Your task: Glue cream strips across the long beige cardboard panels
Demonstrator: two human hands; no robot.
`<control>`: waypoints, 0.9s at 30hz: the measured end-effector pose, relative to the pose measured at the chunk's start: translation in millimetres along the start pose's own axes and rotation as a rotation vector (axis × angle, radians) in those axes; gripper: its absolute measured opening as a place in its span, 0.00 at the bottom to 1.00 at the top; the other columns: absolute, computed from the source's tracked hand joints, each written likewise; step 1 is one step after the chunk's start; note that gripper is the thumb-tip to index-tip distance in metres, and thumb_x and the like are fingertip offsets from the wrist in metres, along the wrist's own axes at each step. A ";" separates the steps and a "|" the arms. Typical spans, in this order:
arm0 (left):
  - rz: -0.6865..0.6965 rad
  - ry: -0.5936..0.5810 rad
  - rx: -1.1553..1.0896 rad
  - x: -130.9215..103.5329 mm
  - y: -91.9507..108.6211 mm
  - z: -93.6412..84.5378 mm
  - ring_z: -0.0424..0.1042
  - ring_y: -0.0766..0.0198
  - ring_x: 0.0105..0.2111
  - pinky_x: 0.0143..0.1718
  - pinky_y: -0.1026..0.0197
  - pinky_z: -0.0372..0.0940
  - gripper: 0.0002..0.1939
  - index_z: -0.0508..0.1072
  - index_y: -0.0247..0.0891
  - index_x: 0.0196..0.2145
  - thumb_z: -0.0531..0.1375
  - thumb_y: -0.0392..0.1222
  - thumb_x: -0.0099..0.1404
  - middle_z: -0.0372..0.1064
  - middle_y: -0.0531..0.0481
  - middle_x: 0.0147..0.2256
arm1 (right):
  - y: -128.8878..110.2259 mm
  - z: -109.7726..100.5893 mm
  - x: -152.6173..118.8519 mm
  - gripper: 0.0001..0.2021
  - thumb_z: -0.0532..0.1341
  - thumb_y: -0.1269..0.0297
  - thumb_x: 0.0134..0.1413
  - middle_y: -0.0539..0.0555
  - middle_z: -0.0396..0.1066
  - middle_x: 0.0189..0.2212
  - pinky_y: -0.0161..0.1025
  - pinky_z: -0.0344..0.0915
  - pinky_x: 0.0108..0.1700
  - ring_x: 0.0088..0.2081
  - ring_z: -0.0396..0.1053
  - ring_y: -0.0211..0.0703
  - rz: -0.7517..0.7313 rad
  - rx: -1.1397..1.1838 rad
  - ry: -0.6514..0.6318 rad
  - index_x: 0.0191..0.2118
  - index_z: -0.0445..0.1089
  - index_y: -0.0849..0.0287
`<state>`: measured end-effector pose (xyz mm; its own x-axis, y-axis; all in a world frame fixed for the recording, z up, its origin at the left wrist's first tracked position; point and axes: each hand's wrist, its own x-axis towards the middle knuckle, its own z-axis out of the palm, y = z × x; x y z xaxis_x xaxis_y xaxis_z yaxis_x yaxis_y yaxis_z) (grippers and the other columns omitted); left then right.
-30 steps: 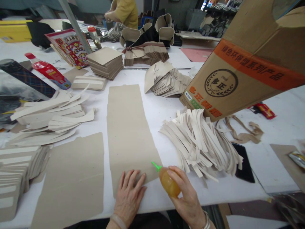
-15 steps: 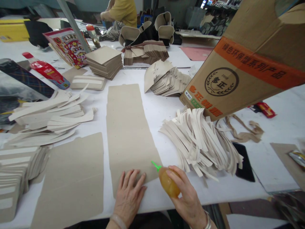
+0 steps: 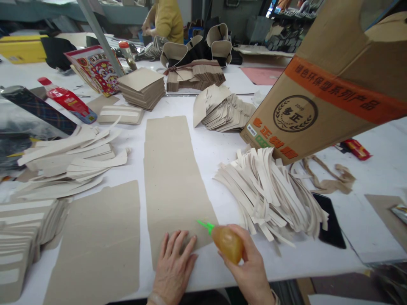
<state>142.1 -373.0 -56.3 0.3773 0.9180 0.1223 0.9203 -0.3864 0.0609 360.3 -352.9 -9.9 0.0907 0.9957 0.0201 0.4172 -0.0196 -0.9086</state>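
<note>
Head view: left hand [image 3: 174,266] lies flat, fingers spread, pressing the near end of a long grey card strip [image 3: 173,178] on the white table [image 3: 219,144]; it grips nothing. Right hand [image 3: 251,271], grip clamped on an amber glue bottle [image 3: 226,244], at 3 o'clock of the left hand; green nozzle [image 3: 202,224] points to 10 o'clock, tip over the strip's near right edge. Pile of pale strips [image 3: 270,190] at 1 o'clock. Cardboard box [image 3: 321,97] w/ orange band beyond the pile.
</note>
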 end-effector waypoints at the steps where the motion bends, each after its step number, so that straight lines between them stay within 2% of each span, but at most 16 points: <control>1: 0.006 0.006 0.000 0.5 -0.5 -1.8 0.59 0.58 0.52 0.55 0.50 0.49 0.22 0.61 0.55 0.53 0.55 0.46 0.60 0.63 0.54 0.50 | 0.5 5.1 3.3 0.24 0.63 0.67 0.44 0.56 0.69 0.44 0.44 0.70 0.43 0.43 0.69 0.49 0.103 0.096 0.058 0.50 0.60 0.55; 3: 0.023 0.008 -0.007 2.9 -2.6 -6.7 0.60 0.59 0.51 0.53 0.53 0.52 0.21 0.62 0.53 0.52 0.55 0.47 0.60 0.64 0.55 0.50 | 1.2 12.7 11.7 0.26 0.63 0.63 0.46 0.57 0.70 0.42 0.43 0.71 0.39 0.39 0.71 0.48 0.255 0.243 0.151 0.52 0.56 0.56; 5: 0.036 0.007 -0.020 8.8 -7.2 -12.7 0.61 0.60 0.50 0.51 0.55 0.54 0.21 0.63 0.49 0.51 0.54 0.46 0.59 0.64 0.54 0.50 | 1.0 16.5 20.8 0.27 0.63 0.62 0.45 0.58 0.68 0.44 0.45 0.70 0.41 0.41 0.70 0.49 0.277 0.265 0.187 0.52 0.55 0.57; 7: 0.026 0.007 -0.035 19.2 -15.1 -18.5 0.61 0.61 0.49 0.50 0.57 0.56 0.20 0.64 0.46 0.51 0.54 0.42 0.59 0.64 0.53 0.51 | -0.8 17.8 29.6 0.27 0.64 0.62 0.43 0.59 0.67 0.45 0.46 0.68 0.44 0.44 0.69 0.50 0.196 0.169 0.191 0.51 0.57 0.57; 11: -0.079 -0.013 -0.075 48.1 -38.6 -24.0 0.62 0.60 0.49 0.49 0.57 0.58 0.20 0.65 0.44 0.49 0.54 0.37 0.58 0.64 0.52 0.51 | -9.4 22.1 46.5 0.24 0.64 0.65 0.43 0.58 0.65 0.46 0.47 0.66 0.48 0.46 0.65 0.50 -0.074 -0.112 0.143 0.49 0.61 0.57; 14: -0.106 -0.082 -0.089 66.4 -55.7 -23.0 0.61 0.58 0.51 0.49 0.55 0.58 0.22 0.65 0.43 0.50 0.54 0.35 0.57 0.62 0.50 0.53 | -15.2 28.5 57.7 0.22 0.61 0.70 0.45 0.57 0.65 0.46 0.49 0.64 0.50 0.48 0.63 0.50 -0.240 -0.227 0.073 0.49 0.61 0.55; 17: -0.148 -0.179 -0.113 75.9 -64.8 -21.9 0.62 0.57 0.51 0.49 0.54 0.60 0.22 0.65 0.42 0.49 0.54 0.34 0.55 0.63 0.49 0.52 | -16.6 32.5 63.5 0.23 0.58 0.73 0.47 0.57 0.63 0.47 0.50 0.63 0.51 0.50 0.62 0.50 -0.304 -0.282 0.029 0.51 0.59 0.54; 20: -0.185 -0.247 -0.141 78.6 -66.3 -22.3 0.61 0.57 0.51 0.49 0.54 0.60 0.22 0.65 0.42 0.49 0.54 0.34 0.55 0.62 0.49 0.52 | -16.9 31.0 61.7 0.24 0.55 0.76 0.47 0.57 0.61 0.48 0.50 0.62 0.52 0.51 0.61 0.49 -0.303 -0.316 0.008 0.52 0.57 0.54; 24: -0.191 -0.254 -0.161 77.4 -66.6 -22.1 0.59 0.57 0.53 0.49 0.54 0.60 0.23 0.64 0.44 0.50 0.54 0.33 0.55 0.61 0.49 0.53 | -20.3 30.2 54.1 0.25 0.56 0.77 0.46 0.57 0.61 0.49 0.49 0.62 0.52 0.51 0.61 0.49 -0.276 -0.298 -0.021 0.52 0.59 0.54; 27: -0.193 -0.238 -0.185 76.7 -68.8 -20.6 0.59 0.57 0.53 0.49 0.54 0.60 0.22 0.64 0.44 0.49 0.54 0.35 0.55 0.61 0.49 0.53 | -22.7 39.6 53.8 0.23 0.59 0.73 0.46 0.57 0.64 0.47 0.48 0.64 0.51 0.50 0.63 0.50 -0.156 -0.180 0.012 0.50 0.61 0.54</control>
<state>105.6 -277.9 -30.7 0.2321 0.9624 -0.1414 0.9508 -0.1939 0.2415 319.9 -295.2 -4.7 0.0231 0.9867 0.1608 0.5815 0.1176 -0.8050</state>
